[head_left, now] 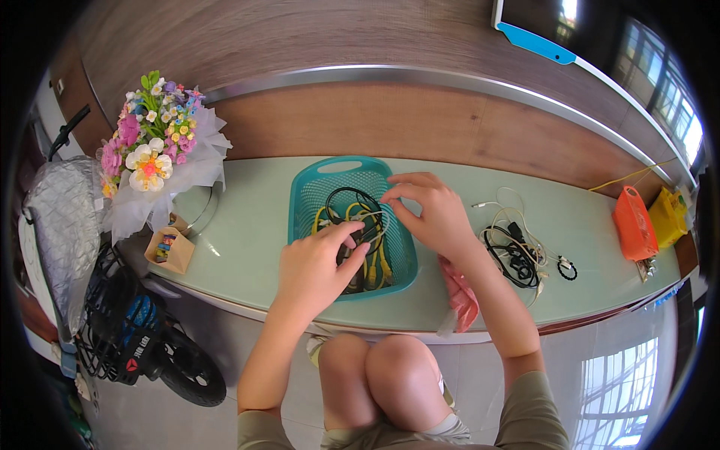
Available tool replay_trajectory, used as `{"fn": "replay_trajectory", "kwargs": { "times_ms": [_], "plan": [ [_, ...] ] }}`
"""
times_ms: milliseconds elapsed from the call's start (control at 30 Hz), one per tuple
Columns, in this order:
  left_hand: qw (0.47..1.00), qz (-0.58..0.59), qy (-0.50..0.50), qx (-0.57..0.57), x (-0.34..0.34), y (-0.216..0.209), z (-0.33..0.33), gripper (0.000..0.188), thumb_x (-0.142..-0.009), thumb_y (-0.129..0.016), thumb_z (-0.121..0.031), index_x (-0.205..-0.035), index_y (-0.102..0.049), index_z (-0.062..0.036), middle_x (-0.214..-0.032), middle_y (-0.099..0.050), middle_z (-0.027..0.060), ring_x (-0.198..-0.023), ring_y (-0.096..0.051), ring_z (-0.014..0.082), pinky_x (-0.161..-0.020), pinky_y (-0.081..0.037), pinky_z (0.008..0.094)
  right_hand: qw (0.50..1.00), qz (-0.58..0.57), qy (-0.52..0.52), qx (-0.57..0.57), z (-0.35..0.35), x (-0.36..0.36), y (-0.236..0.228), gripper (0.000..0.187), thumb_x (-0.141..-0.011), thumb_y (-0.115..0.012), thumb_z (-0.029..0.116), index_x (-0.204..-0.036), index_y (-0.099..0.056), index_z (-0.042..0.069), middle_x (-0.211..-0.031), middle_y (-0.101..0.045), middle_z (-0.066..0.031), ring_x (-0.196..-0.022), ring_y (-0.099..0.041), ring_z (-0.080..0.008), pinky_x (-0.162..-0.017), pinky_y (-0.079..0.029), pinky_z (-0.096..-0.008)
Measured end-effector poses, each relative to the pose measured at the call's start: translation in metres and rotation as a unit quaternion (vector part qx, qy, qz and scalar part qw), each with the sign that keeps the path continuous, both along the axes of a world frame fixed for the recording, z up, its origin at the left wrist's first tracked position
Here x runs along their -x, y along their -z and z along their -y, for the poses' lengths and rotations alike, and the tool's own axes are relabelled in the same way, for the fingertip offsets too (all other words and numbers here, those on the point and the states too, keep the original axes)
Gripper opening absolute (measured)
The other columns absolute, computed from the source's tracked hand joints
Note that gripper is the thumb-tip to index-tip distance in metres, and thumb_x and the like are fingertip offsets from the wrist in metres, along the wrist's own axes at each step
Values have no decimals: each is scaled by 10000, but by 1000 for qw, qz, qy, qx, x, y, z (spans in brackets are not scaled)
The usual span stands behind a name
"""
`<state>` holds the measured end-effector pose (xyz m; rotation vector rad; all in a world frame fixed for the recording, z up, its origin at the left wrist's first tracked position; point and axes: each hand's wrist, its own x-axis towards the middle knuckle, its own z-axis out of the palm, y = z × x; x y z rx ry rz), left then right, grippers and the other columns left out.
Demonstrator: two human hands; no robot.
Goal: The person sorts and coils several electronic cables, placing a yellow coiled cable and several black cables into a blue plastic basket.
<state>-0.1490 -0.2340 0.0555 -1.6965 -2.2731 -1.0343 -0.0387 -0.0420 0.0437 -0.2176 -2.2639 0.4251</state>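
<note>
A teal mesh basket (407, 283) stands on the pale green bench top in front of me. Coiled black cables (346, 192) and yellow cables (384, 264) lie in it. Over the basket, my left hand (315, 266) is closed, thumb and fingers curled around a thin grey cable (375, 236) that bends out from the fingertips. My right hand (435, 214) is above the basket's right side, thumb and a finger brought together close to that cable's bend. Whatever sits between the right fingertips is too small to make out.
Right of the basket lie a red plastic bag (461, 296), tangled black and white cables (517, 251) and a dark beaded loop (567, 268). Orange (634, 223) and yellow baskets (667, 217) stand at the far right. A flower bouquet (154, 150) and a small box (170, 250) are left.
</note>
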Motion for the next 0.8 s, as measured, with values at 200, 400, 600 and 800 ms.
{"fn": "replay_trajectory", "kwargs": {
  "times_ms": [200,400,600,800],
  "plan": [
    [997,33,16,-62,-43,-17,-6,225,-845,-703,-98,-1070,-701,-112,-725,-658,-6,-450,-497,114,-453,-389,256,999,-25,-7,-19,18,-46,-15,77,-818,-686,109,-886,-721,123,-1063,-710,-57,-986,-657,-272,-791,-555,-387],
    [994,16,82,-65,-89,-14,-23,175,-839,-703,-143,-1012,-688,-122,-740,-664,15,-524,-608,210,-482,-459,334,1000,-21,10,8,24,-99,-5,134,-794,-699,70,-916,-734,111,-1033,-709,-60,-958,-659,-273,-786,-548,-380],
    [986,-3,152,-68,-134,13,-59,124,-844,-700,-161,-959,-712,-115,-801,-706,40,-550,-621,203,-509,-482,321,996,-23,87,24,21,-163,20,159,-748,-705,36,-902,-729,69,-962,-713,-58,-914,-668,-251,-753,-552,-356],
    [981,7,193,-20,-162,33,-87,131,-835,-711,-171,-950,-711,-109,-823,-719,52,-590,-655,241,-520,-493,334,982,1,178,66,16,-221,44,145,-763,-703,29,-893,-732,86,-933,-718,-43,-893,-668,-243,-752,-547,-349]
  ]
}}
